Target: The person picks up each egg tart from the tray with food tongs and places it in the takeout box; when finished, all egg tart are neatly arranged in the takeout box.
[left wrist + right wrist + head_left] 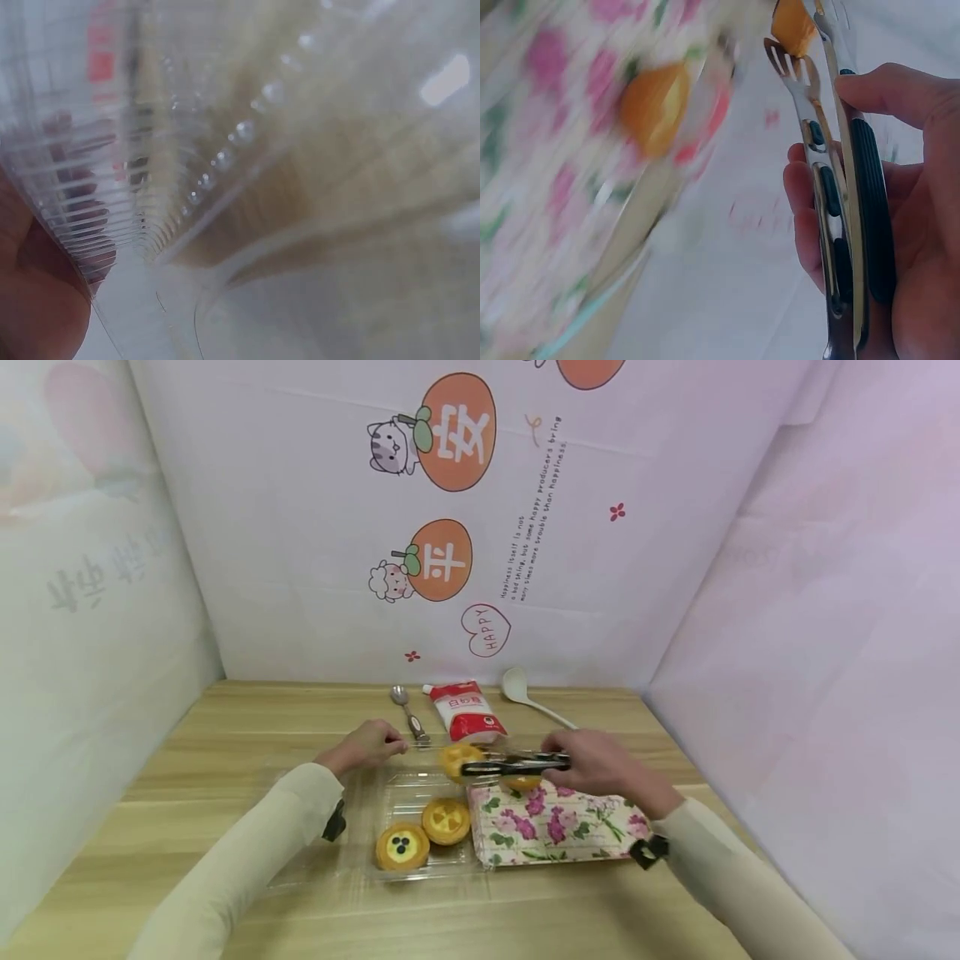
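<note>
My right hand point(592, 762) grips black-handled metal tongs point(829, 195). The fork-like tips of the tongs pinch an egg tart point(459, 762) above the far side of a clear plastic box point(390, 789). Two more tarts sit inside the box: one with dark berries point(402, 847), the other with yellow fruit pieces point(446, 821). With its fingers seen through the ribbed plastic wall, my left hand point(365, 746) holds the box's far left edge. Another tart point(655, 111) rests on the floral tray point(558, 835), partly hidden by the tongs in the head view.
Behind the box lie a spoon point(408, 712), a red and white bag point(467, 712) and a white ladle point(517, 687). The box's clear lid point(311, 852) spreads to the left on the wooden table point(225, 735). Printed cloth walls point(315, 568) enclose the back and sides.
</note>
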Demonstrator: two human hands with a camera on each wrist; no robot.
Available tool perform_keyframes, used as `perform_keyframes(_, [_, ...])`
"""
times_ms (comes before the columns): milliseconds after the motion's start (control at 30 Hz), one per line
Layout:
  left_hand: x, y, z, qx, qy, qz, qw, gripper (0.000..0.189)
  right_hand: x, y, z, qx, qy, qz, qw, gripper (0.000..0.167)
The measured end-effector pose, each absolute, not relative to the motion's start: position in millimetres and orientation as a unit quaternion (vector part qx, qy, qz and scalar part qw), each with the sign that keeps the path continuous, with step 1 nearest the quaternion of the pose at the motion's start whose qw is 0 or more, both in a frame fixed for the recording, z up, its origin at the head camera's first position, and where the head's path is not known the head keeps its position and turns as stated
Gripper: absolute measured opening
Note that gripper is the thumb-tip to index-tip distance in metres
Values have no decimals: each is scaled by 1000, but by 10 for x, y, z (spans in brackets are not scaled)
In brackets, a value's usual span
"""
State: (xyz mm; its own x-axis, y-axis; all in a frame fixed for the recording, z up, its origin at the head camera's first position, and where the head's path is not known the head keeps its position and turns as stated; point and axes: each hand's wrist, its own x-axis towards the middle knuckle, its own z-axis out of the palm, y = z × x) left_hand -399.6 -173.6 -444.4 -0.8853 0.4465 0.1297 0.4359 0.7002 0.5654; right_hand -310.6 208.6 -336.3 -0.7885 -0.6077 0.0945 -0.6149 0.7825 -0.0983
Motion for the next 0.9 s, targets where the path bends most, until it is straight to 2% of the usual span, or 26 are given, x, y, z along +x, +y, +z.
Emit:
perform_keyframes(167, [-3995, -1768, -4441, 243, 922, 301, 8, 21, -3208, 1503, -3364, 368, -930, 8, -4, 31])
perform_keyframes(333, [-3976, -1740, -4405, 243, 924, 294, 8, 22, -3239, 1188, -3370, 375, -926, -42, -25, 32])
perform_keyframes(567, [-3980, -1717, -4373, 245, 926, 287, 9, 27, -3255, 1019, -3425, 393, -918, -53, -26, 35])
perform_keyframes(700, [-4003, -1727, -4398, 238, 926, 292, 10, 25, -3270, 1005, -3417, 381, -923, -43, -44, 37])
perform_keyframes(900, [-4012, -1743, -4425, 236, 927, 293, 8, 22, -3309, 978, -3356, 366, -928, -21, -63, 32])
